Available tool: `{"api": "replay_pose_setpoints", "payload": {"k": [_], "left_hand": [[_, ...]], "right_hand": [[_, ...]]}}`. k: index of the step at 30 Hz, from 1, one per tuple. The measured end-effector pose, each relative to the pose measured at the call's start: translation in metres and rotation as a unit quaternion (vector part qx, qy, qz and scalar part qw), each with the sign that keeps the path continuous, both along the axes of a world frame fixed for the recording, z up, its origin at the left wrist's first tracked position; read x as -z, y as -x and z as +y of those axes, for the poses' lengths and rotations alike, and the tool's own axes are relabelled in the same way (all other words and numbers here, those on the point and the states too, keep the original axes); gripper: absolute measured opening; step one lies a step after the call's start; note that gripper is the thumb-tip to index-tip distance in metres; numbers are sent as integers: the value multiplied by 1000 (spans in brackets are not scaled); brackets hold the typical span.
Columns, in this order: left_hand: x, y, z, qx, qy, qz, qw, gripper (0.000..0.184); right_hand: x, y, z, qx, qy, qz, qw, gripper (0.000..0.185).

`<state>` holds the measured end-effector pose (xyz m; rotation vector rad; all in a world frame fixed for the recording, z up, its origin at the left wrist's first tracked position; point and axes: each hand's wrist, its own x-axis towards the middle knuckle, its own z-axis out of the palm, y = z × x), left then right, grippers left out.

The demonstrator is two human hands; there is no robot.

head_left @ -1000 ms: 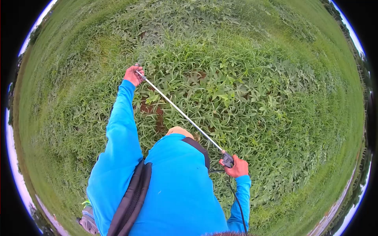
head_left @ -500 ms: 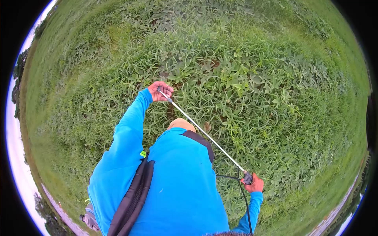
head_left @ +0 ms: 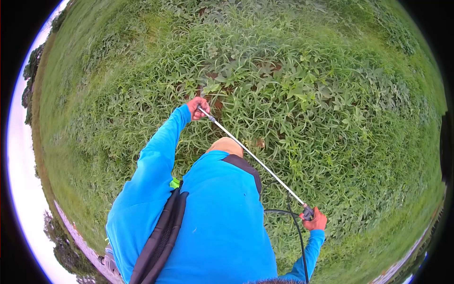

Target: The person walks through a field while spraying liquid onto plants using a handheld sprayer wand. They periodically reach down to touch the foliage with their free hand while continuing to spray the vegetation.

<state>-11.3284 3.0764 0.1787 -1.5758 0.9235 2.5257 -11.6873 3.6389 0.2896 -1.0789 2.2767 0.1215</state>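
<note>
A spray wand (head_left: 255,158) with a thin pale metal tube runs diagonally across the front of my body. My left hand (head_left: 196,108) is closed around its nozzle end, fingers curled at the dark tip. At the other end, my right hand (head_left: 318,220) grips the dark trigger handle (head_left: 308,213), which has a small red part. A black hose (head_left: 300,241) bends away from that handle and drops past my right sleeve. Exactly how the left fingertips sit on the nozzle is too small to make out.
Dense grass and broad-leaved plants (head_left: 293,99) cover the ground, with reddish soil showing in gaps. A padded black strap (head_left: 163,232) crosses my blue shirt on the left. Part of a grey object (head_left: 109,259) shows behind me. Trees (head_left: 33,71) stand at the left edge.
Both hands and the wand have shifted slightly to the right in view. The right hand sits a little lower. The left fingers have curled more tightly at the nozzle.
</note>
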Motion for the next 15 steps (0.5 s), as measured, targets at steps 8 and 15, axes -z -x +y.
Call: {"api": "replay_pose_setpoints", "payload": {"k": [8,15], "left_hand": [[7,-10,-8,65,-42,2,997,21],[15,6,-13,37,-34,12,999,21]], "right_hand": [[-13,4,-13,-9,23,19,1000,44],[-22,-5,-10,5,16,33,999,47]]}}
